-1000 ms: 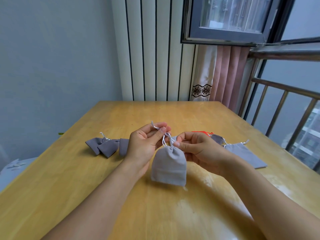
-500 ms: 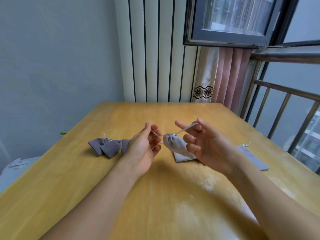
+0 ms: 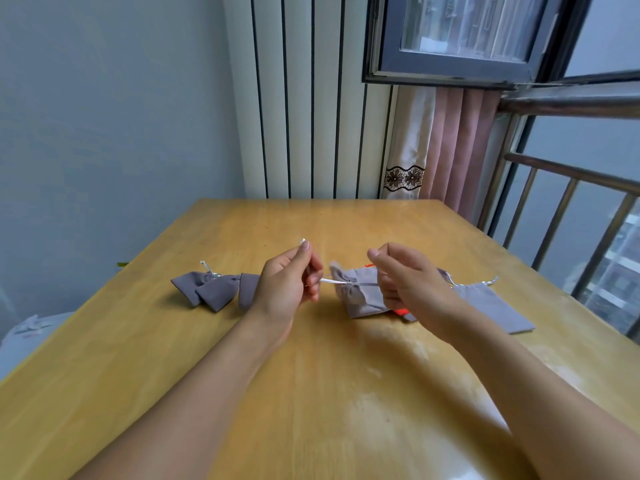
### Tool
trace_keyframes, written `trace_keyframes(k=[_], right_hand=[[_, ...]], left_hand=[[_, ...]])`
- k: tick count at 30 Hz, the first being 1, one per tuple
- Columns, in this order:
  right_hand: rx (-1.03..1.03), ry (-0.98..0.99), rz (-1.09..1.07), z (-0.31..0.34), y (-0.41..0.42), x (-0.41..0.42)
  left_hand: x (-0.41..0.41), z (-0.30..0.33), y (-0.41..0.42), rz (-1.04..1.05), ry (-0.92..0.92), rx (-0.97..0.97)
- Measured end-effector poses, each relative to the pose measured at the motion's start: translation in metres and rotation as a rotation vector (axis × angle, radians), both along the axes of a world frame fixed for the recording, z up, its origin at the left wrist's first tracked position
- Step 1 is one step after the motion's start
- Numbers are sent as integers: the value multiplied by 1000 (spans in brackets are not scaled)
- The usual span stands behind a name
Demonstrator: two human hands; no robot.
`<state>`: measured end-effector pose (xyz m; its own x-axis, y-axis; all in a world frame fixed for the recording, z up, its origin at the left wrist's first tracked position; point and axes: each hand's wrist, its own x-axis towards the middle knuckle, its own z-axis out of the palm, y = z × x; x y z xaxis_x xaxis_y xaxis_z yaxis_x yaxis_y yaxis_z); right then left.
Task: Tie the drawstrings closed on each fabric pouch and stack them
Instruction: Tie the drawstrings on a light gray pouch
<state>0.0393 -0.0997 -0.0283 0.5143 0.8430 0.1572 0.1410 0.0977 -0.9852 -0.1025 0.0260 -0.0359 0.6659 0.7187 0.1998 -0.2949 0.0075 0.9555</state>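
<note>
Two hands work at one grey pouch (image 3: 360, 294) in the middle of the wooden worktop (image 3: 311, 393). The left hand (image 3: 287, 282), just left of the pouch, has its fingers (image 3: 313, 273) curled, pinching a pale drawstring (image 3: 334, 281) whose free end sticks up above the thumb. The right hand (image 3: 405, 278), just right of the pouch and partly covering it, has its fingers curled round the other end of the string, which runs taut across the pouch's gathered neck. The neck is bunched tight and points toward the left hand; the body of the pouch lies on its side, with its lower edge on or just over the worktop. Something orange-red (image 3: 400, 311) peeps out under the right hand at the pouch's near right corner; what it is cannot be told.

Left of the held pouch, beyond the left hand, lies a small cluster of tied pouches (image 3: 211, 289), overlapping one another, a string end poking up from them. Right of the held pouch, behind the right wrist, a flat pouch (image 3: 495, 306) lies untied, its strings loose at its far end.
</note>
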Motion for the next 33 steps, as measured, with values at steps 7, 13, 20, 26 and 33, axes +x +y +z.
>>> trace_keyframes(k=[7, 13, 20, 26, 33], right_hand=[[-271, -794, -45, -1, -7, 4], [-237, -708, -9, -6, -2, 3], [-240, -659, 22, -8, 0, 6], [-249, -763, 39, -11, 1, 5], [-179, -676, 46, 2, -4, 3]], left_hand=[[-10, -7, 20, 144, 433, 661], [-13, -3, 9, 44, 659, 1038], [-7, -4, 6, -118, 329, 633], [-7, -2, -9, -276, 170, 280], [-11, 3, -4, -291, 172, 192]])
